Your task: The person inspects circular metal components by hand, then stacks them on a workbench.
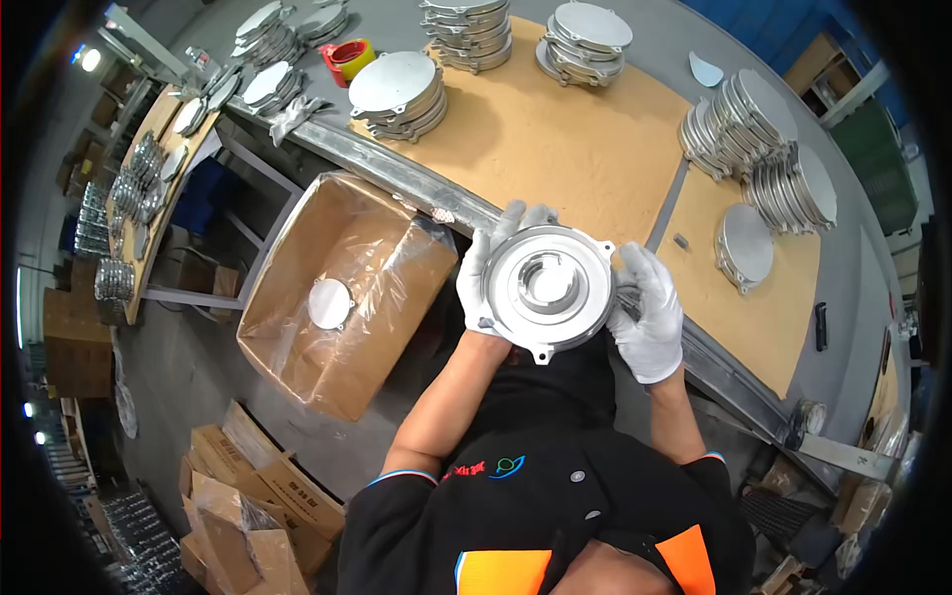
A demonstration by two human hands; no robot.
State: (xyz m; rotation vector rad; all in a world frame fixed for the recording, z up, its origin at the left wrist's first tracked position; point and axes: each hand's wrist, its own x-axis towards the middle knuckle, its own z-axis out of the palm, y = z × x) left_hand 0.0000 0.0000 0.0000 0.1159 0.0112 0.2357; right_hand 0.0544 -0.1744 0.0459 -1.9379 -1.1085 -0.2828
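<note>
head view: you hold a round metal casting (547, 288) up at chest height, over the gap between your body and the desk (555, 149), its stepped, recessed face turned toward you. your gloved left hand (483, 268) is clamped on its left rim, fingers curling up behind the top edge; your gloved right hand (650, 312) is closed on its right rim, thumb on the front. the casting touches nothing but your hands.

the risk, as it looks from here, is a slip: smooth gloves on a bare metal rim, with only edge grips, could let the part tip and fall to the floor or strike the desk's metal edge (416, 178) just ahead of it. the small lugs on the rim could also snag a glove if you turn it.

to your left, an open cardboard box (337, 297) lined with clear plastic holds one flat disc (329, 303); a casting dropped in carelessly could dent that disc or tear the liner.

on the desk, stacks of like castings (399, 94) stand well apart from your hands, and a leaning row (764, 149) at the right looks the likeliest to slide if the desk is knocked.
</note>
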